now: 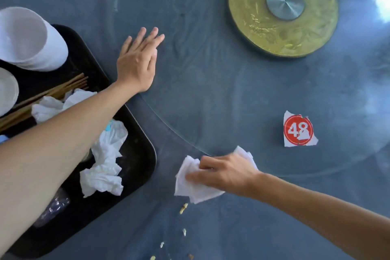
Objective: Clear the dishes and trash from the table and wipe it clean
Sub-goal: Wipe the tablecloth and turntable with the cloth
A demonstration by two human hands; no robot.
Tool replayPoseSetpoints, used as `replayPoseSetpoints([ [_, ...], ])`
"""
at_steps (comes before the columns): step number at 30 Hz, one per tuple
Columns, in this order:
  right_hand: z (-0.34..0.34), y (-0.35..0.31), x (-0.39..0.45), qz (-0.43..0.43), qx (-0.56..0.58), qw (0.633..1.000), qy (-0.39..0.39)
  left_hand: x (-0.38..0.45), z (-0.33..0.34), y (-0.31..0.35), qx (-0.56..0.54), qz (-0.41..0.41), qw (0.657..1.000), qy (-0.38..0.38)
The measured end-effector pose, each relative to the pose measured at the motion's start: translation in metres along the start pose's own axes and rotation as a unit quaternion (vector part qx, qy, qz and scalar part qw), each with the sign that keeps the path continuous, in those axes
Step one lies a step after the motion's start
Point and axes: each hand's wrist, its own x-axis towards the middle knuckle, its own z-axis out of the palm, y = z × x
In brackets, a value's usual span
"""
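Note:
My right hand (223, 172) presses a folded white tissue (190, 186) flat on the grey table (211, 91), at the edge of the glass turntable (179, 135). My left hand (138, 63) lies flat and open on the glass, fingers spread, holding nothing. At the left a black tray (139, 154) holds stacked white bowls (29, 38), a white plate (7, 88), wooden chopsticks (52, 91), crumpled napkins (105, 164) and a clear plastic bottle (52, 207). Food crumbs (183, 208) dot the table below the tissue. A torn red-and-white paper scrap marked 48 (298, 130) lies on the glass.
A round gold base with a metal hub (282, 8) sits under the glass at the top right. My left forearm crosses over the tray. Bright window glare shows on the glass at the far right.

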Motion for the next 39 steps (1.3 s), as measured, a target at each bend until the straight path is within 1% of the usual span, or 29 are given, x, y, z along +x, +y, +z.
replayPoseSetpoints([
  [1, -0.007, 0.001, -0.018, 0.008, 0.011, 1.000, 0.008, 0.001, -0.001, 0.001, 0.001, -0.004, 1.000, 0.000],
  [2, -0.018, 0.005, -0.027, 0.032, 0.027, 0.998, 0.036, 0.003, -0.002, 0.002, 0.002, -0.012, 1.000, -0.003],
  [4, -0.048, 0.025, -0.026, 0.084, 0.061, 0.988, 0.117, 0.005, -0.004, 0.014, 0.000, -0.037, 0.999, -0.019],
  [6, -0.087, 0.060, -0.004, 0.136, 0.087, 0.958, 0.238, 0.001, -0.002, 0.051, -0.026, -0.044, 0.998, -0.029],
  [7, -0.103, 0.086, 0.008, 0.173, 0.080, 0.939, 0.286, -0.003, 0.002, 0.079, -0.058, -0.037, 0.997, -0.037],
  [8, -0.116, 0.116, 0.020, 0.215, 0.056, 0.926, 0.306, -0.010, 0.007, 0.108, -0.100, -0.037, 0.993, -0.059],
  [10, -0.128, 0.174, 0.037, 0.302, 0.000, 0.907, 0.295, -0.027, 0.022, 0.160, -0.151, -0.064, 0.981, -0.107],
  [11, -0.121, 0.198, 0.040, 0.349, -0.016, 0.894, 0.280, -0.036, 0.031, 0.177, -0.150, -0.079, 0.979, -0.111],
  [13, -0.097, 0.210, 0.040, 0.429, -0.030, 0.865, 0.257, -0.053, 0.047, 0.188, -0.083, -0.068, 0.992, -0.071],
  [14, -0.084, 0.204, 0.039, 0.446, -0.041, 0.858, 0.252, -0.057, 0.051, 0.184, -0.038, -0.055, 0.996, -0.052],
  [15, -0.071, 0.192, 0.037, 0.440, -0.051, 0.859, 0.257, -0.058, 0.054, 0.179, -0.004, -0.048, 0.998, -0.040],
  [17, -0.055, 0.167, 0.029, 0.405, -0.047, 0.875, 0.263, -0.059, 0.058, 0.171, 0.037, -0.042, 0.998, -0.034],
  [21, -0.032, 0.122, 0.013, 0.366, -0.047, 0.892, 0.260, -0.059, 0.063, 0.169, 0.056, -0.018, 0.998, -0.026],
  [22, -0.025, 0.113, 0.014, 0.367, -0.048, 0.891, 0.262, -0.059, 0.063, 0.166, 0.058, -0.017, 0.998, -0.024],
  [26, -0.013, 0.101, 0.024, 0.392, -0.066, 0.866, 0.304, -0.056, 0.063, 0.162, 0.057, -0.005, 0.998, -0.025],
  [30, -0.008, 0.095, 0.032, 0.397, -0.061, 0.863, 0.307, -0.051, 0.063, 0.152, 0.057, 0.003, 0.998, -0.028],
  [35, -0.008, 0.088, 0.054, 0.426, -0.048, 0.850, 0.305, -0.040, 0.057, 0.135, 0.052, 0.029, 0.998, -0.027],
  [39, -0.009, 0.082, 0.070, 0.409, 0.005, 0.858, 0.309, -0.027, 0.049, 0.118, 0.060, 0.044, 0.996, -0.040],
])
